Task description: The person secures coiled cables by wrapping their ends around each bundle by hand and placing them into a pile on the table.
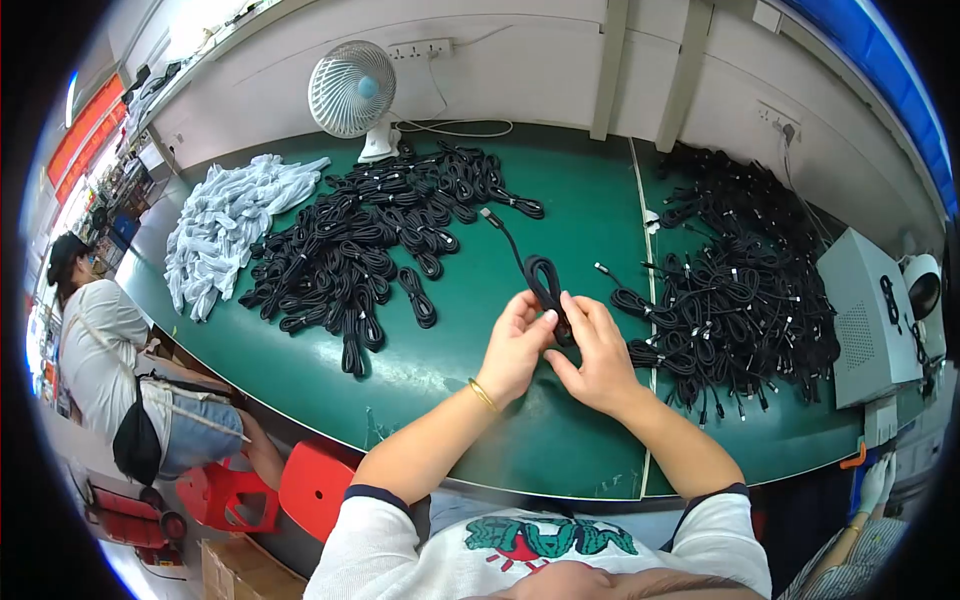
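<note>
I held a black cable [543, 283], a narrow, smooth-looking loop, in front of my chest above the green tabletop [590, 190], its free end curving toward 11 o'clock to a metal-tipped plug. My left hand [518, 342] pinched the loop's lower part between thumb and bent fingers; my right hand [597, 352] met its other side, fingers close together, thumb set apart below them. How the cable ran beneath my fingertips, I could not tell. At 10 o'clock lay a heap of tied coils [350, 238], slim black ovals, and past it, toward half past nine, a pale crumpled pile [228, 225], limp and wrinkled. Toward 3 o'clock sprawled a looser black tangle [735, 300] bristling with metallic plugs, beside a boxy grey case [868, 320] with a perforated panel. A round-caged fan [352, 90] stood at 11 o'clock.
</note>
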